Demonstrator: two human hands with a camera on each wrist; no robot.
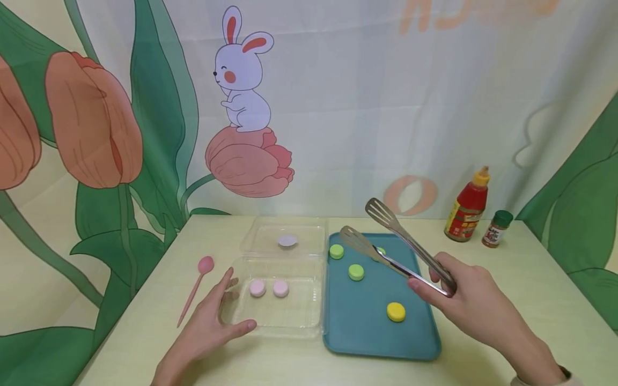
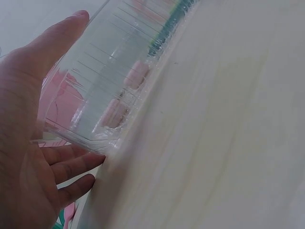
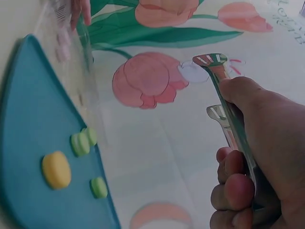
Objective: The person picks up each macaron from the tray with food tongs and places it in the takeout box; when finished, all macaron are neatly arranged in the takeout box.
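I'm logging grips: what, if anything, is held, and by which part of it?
The right hand holds metal tongs near their joined end. The left hand, spread at the clear container, shows no grip.

From above, the head view faces forward and down over the surface [image 1: 536, 300], while the tilted left-wrist view looks from close by, past the left hand [image 2: 24, 124] at the box [image 2: 90, 62], and the tilted right-wrist one past the right hand [image 3: 274, 138], sharing the tray [image 3: 33, 119] with the head view.
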